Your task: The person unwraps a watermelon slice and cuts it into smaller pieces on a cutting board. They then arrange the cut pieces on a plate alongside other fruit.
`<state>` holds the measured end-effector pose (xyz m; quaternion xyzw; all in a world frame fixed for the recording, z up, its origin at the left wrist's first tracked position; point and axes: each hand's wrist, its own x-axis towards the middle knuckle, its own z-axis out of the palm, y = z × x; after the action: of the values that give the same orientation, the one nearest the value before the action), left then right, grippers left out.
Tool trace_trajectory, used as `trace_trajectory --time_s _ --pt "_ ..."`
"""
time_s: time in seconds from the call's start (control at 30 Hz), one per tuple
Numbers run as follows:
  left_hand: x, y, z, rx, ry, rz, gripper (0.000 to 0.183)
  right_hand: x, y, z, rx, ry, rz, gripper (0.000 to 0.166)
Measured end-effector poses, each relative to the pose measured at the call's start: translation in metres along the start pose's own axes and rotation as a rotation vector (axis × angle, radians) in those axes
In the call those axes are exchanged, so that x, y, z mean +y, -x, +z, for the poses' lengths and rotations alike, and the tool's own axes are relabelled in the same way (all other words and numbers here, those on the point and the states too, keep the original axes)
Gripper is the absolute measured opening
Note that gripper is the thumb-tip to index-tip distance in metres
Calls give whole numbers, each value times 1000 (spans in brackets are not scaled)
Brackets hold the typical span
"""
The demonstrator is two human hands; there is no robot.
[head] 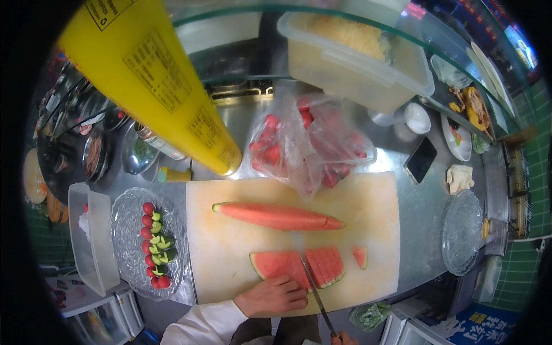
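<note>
My left hand (276, 296) rests with bent fingers on the near part of a watermelon piece (278, 264) on the white cutting board (224, 267). At the bottom edge my right hand (343, 338) grips the handle of a kitchen knife (317, 297). Its blade lies between that piece and several watermelon slices (324, 266), which stand close together. A small watermelon end piece (360, 257) lies apart at the right. Farther up the board is a long watermelon wedge (278, 216). Left of the board, a glass platter (125, 241) holds red round items beside cut cucumber pieces.
A plastic bag of red fruit (308, 146) overlaps the board's far edge, near a tall yellow container (172, 86). Behind stands a lidded plastic tub (345, 73). A phone (420, 160), a cloth (459, 178) and another glass platter (461, 233) are on the right; a plastic bin (92, 241) is far left.
</note>
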<state>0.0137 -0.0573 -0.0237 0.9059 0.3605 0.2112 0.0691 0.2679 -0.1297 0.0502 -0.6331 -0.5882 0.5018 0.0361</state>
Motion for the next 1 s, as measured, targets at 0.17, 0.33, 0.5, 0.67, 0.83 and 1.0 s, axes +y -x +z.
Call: trace_trajectory --time_s 0.17,0.33,0.5,0.67,0.83,1.0 --pt "-1 0 3 42 19 6 15 -9 0 -1 -16 4 24 29" --pt "0 5 9 37 52 14 20 -2 -17 15 -57 74 65 32" --pt "5 14 15 -62 114 -49 23 2 -28 37 18 -19 69 31" --pt "7 19 4 65 33 -140 21 1 -8 22 3 -102 52 26" --pt "7 28 -6 24 77 -175 22 -19 -3 5 -60 -106 87 25" --pt "8 34 -3 64 94 -198 21 -31 -5 -8 -118 -36 132 25"
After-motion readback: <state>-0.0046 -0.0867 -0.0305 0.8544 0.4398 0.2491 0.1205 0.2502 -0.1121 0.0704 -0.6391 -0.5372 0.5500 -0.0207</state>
